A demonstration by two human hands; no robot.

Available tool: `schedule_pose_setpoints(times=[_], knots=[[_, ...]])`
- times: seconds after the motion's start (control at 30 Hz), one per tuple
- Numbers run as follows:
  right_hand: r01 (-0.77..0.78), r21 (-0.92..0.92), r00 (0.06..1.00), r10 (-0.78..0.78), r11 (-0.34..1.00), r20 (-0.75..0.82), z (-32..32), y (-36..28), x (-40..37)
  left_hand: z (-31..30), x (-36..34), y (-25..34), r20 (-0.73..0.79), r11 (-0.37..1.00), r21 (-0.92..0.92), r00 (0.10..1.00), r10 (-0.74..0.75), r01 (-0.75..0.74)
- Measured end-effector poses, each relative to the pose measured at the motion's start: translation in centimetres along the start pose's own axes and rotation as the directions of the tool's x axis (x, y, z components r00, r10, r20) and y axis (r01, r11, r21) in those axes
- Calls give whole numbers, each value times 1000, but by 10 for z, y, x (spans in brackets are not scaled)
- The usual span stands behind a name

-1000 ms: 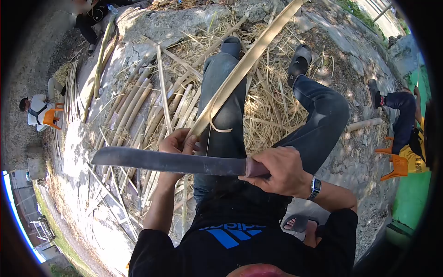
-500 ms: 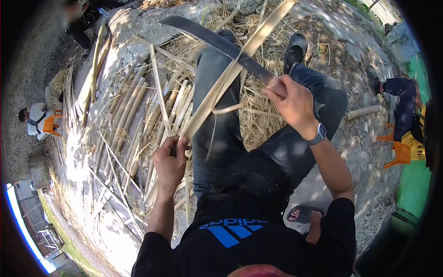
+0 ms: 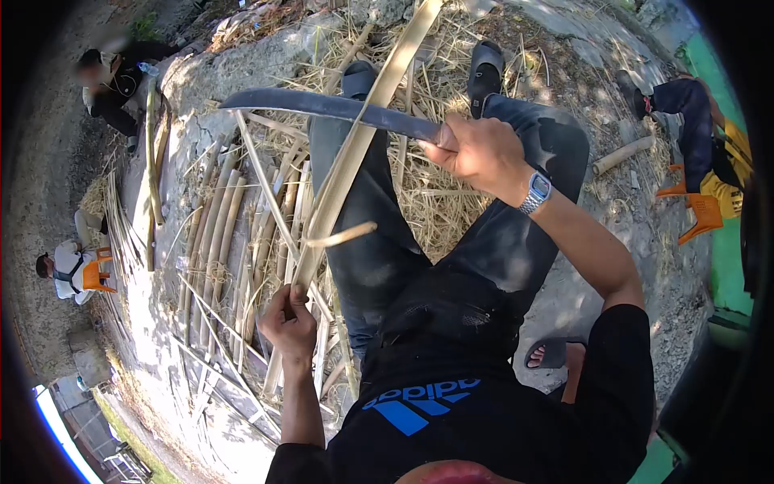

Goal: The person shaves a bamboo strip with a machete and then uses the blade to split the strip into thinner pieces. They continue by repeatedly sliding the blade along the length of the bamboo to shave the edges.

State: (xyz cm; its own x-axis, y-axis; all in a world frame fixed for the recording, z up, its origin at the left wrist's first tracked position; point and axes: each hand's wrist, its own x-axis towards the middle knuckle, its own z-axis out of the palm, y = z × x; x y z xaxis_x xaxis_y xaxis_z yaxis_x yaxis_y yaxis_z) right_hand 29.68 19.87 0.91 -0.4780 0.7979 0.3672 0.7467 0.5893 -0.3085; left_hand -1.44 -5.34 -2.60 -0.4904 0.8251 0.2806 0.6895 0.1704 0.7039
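A long flat bamboo strip (image 3: pixel 345 165) slants across my left thigh, its near end pinched in my left hand (image 3: pixel 288 324). My right hand (image 3: pixel 484 153) is wrapped round the handle of a large curved knife (image 3: pixel 322 105). The dark blade lies across the strip over my left leg and points left. A thin curled sliver (image 3: pixel 343 235) hangs at the strip, nearer my left hand.
Bamboo poles (image 3: pixel 218 234) and split pieces lie on the ground at left. Straw shavings (image 3: pixel 439 202) cover the ground between my legs. People sit at upper left, far left on an orange chair (image 3: pixel 95 273), and at right beside orange chairs. A short pole (image 3: pixel 623 155) lies at right.
The knife and my right hand have moved left, and the blade is now more level. The strip stands more upright. My left hand has shifted down, still pinching its end.
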Motion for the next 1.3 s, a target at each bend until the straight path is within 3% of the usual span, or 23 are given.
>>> schedule_pose_setpoints(times=[0.07, 0.13, 0.2, 0.23, 0.27, 0.33, 0.43, 0.53, 0.57, 0.63, 0.67, 0.8, 0.87, 0.93, 0.97, 1.03, 1.07, 1.1, 1.13, 1.2, 1.23, 1.27, 1.3], knots=[[43, 188, 999, -41, 981, -15, -12, -38, -7, 2, 1, -8, 4, 1000, 25, 1000, 13, -13], [124, 99, 975, -140, 987, 173, -9, -57, -21, 1, 3, 4, 37, 1000, 1, 999, -29, 29], [239, 31, 960, -241, 970, 145, -5, -50, -16, -4, -1, -6, 44, 999, -10, 999, -31, 31], [144, 47, 988, -146, 988, 58, -6, -30, 0, -7, -9, -16, 4, 996, -54, 998, -70, 70], [46, 76, 999, -45, 996, -21, -8, -3, 21, -15, -15, -30, 18, 997, -72, 1000, 6, -5], [-11, -24, 995, 8, 1000, -103, -16, 15, 42, -15, -14, -10, 40, 996, 72, 998, -54, 51], [-29, 107, 999, 32, 994, -19, -8, -14, 30, -2, -8, -11, -52, 999, -1, 997, -51, 51], [126, -62, 948, -102, 990, 300, -20, -64, -3, -8, -19, -13, -9, 997, 31, 998, -64, 64], [118, -57, 950, -97, 991, 296, -16, -51, 3, -13, -24, -22, -38, 998, 41, 998, -44, 46], [46, 36, 999, -45, 998, -10, -8, -4, 37, -29, -34, -42, -50, 999, 36, 998, 25, -24], [-149, 58, 989, 149, 987, 9, -20, 26, 60, -31, -42, -47, -75, 996, 69, 995, 68, -63], [-246, -22, 964, 247, 969, 98, -34, 16, 69, -29, -24, -38, -46, 997, 77, 999, -21, 24], [30, 13, 995, -31, 999, 90, -22, -13, 35, -23, -23, -41, -70, 997, 23, 995, -76, 78], [168, -37, 963, -156, 985, 221, -19, -29, 12, -29, -28, -49, -66, 998, 22, 996, -57, 59], [162, -31, 965, -152, 986, 213, -18, -9, 26, -36, -28, -58, -60, 999, 27, 998, -30, 32], [-1, -5, 986, 1, 1000, -164, -12, 47, 60, -47, -43, -80, -43, 999, -3, 998, -46, 46], [-4, 5, 989, 5, 1000, -150, -12, 49, 67, -43, -39, -60, -35, 999, 16, 998, -48, 49], [-63, -14, 993, 62, 998, -96, -19, 47, 76, -41, -28, -30, 38, 983, 47, 983, -180, 178], [-110, -43, 993, 107, 993, -56, -27, 42, 89, -37, -25, -44, 7, 983, 28, 983, -182, 182], [-11, 2, 996, 11, 1000, -85, -25, 3, 71, -33, -27, -53, 7, 983, -48, 984, -176, 176], [73, -3, 997, -73, 997, 27, -27, -24, 53, -27, -25, -50, 16, 967, -133, 976, -216, 216], [159, 9, 974, -158, 987, 163, -27, -41, 37, -24, -28, -46, 9, 963, -86, 967, -255, 255], [161, 20, 971, -162, 987, 175, -24, -42, 35, -26, -30, -36, 13, 971, -97, 976, -218, 219]])
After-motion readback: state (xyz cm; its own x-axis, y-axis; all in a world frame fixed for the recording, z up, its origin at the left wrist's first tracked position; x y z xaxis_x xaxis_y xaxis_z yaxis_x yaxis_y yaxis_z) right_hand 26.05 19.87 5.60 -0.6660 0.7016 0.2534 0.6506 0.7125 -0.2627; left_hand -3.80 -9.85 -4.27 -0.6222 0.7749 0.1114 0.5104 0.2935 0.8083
